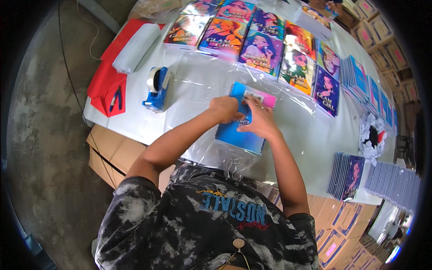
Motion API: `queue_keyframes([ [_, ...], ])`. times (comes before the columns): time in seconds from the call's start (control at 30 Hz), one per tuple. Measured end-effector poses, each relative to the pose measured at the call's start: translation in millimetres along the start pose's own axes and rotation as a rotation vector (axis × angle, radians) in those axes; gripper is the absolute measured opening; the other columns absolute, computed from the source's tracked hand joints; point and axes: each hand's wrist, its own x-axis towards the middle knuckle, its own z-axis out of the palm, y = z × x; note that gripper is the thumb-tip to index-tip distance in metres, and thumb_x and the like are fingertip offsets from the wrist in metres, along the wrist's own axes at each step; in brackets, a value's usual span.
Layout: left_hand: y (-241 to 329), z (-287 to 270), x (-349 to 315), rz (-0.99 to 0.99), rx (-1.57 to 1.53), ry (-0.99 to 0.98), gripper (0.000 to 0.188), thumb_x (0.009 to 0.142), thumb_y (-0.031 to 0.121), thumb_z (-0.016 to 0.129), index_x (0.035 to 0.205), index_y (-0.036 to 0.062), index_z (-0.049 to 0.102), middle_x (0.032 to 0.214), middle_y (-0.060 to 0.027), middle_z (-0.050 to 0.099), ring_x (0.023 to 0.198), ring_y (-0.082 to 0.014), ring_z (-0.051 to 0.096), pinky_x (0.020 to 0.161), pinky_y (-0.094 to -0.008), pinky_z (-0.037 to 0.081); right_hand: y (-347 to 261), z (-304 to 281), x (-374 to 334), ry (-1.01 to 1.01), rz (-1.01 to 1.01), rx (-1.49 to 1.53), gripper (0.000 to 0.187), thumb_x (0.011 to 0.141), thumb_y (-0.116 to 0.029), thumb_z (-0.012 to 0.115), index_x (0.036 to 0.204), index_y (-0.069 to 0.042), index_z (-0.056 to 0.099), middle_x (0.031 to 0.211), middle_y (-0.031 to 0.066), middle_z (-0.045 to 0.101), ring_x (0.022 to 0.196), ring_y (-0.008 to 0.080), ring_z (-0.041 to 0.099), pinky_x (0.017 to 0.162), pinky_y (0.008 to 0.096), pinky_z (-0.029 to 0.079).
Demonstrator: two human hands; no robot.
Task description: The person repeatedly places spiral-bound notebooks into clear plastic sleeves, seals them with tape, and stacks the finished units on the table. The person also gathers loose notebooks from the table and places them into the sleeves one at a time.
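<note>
A blue spiral notebook (pixel 240 136) with a pink corner lies slightly turned on the table in front of me, on a sheet of clear plastic film (pixel 193 81). My left hand (pixel 225 109) rests over its left side with the fingers curled in; what they hold, if anything, is hidden. Across the cover's right side lies my right hand (pixel 262 120), thumb and fingers apart, fingertips at a small whitish label (pixel 254 96) near the top. Both hands cover part of the cover picture.
Rows of colourful spiral notebooks (pixel 261 49) lie along the far side. At left are a blue tape dispenser (pixel 156 90), pens (pixel 116 99) on red material (pixel 101 83) and a white roll (pixel 135 49). Notebook stacks (pixel 346 175) and crumpled plastic (pixel 372 135) stand right; cartons (pixel 342 225) below.
</note>
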Motion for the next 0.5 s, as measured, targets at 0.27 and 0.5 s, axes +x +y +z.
queue_keyframes([
  [0.27,-79,1,23,0.063,-0.282,0.090,0.078,0.076,0.059,0.063,0.122,-0.0025,0.053,0.096,-0.0184,0.064,0.090,-0.0260,0.060,0.079,-0.0360,0.048,62,33,-11,0.609,0.325,0.038,0.094,0.066,-0.054,0.072,0.139,-0.010,0.032,0.144,0.0251,0.026,0.136,0.0375,0.021,0.107,0.0554,0.004],
  [0.5,-15,56,-11,0.243,-1.048,0.373,0.069,0.088,0.042,0.057,0.135,-0.0026,0.035,0.130,-0.0206,0.045,0.122,-0.0271,0.042,0.101,-0.0385,0.033,52,34,-34,0.675,0.134,1.210,0.077,0.080,-0.033,0.069,0.135,-0.006,0.023,0.128,0.0122,0.036,0.117,0.0214,0.038,0.100,0.0345,0.032],
])
